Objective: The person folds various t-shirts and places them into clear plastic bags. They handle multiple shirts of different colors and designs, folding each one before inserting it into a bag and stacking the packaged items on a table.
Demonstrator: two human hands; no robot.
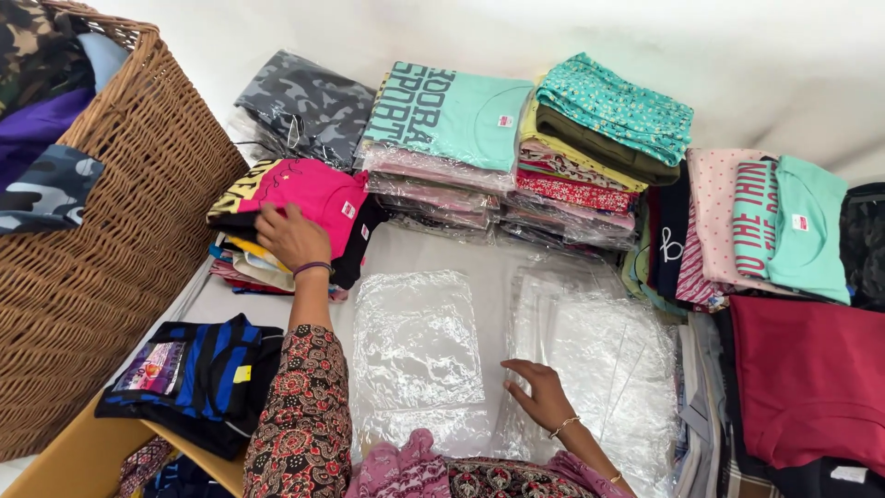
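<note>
Head view: left hand [290, 235] on pink folded shirt [313, 195].

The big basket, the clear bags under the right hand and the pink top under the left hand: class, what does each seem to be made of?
Basket: woven wicker or cane, by its look; brown interlaced strands, matte.
Clear bags: thin plastic film; see-through, crinkled, glossy glare. The right hand rests on them.
Pink top: soft knit fabric, likely cotton; matte, folded flat, under the left hand.
</note>
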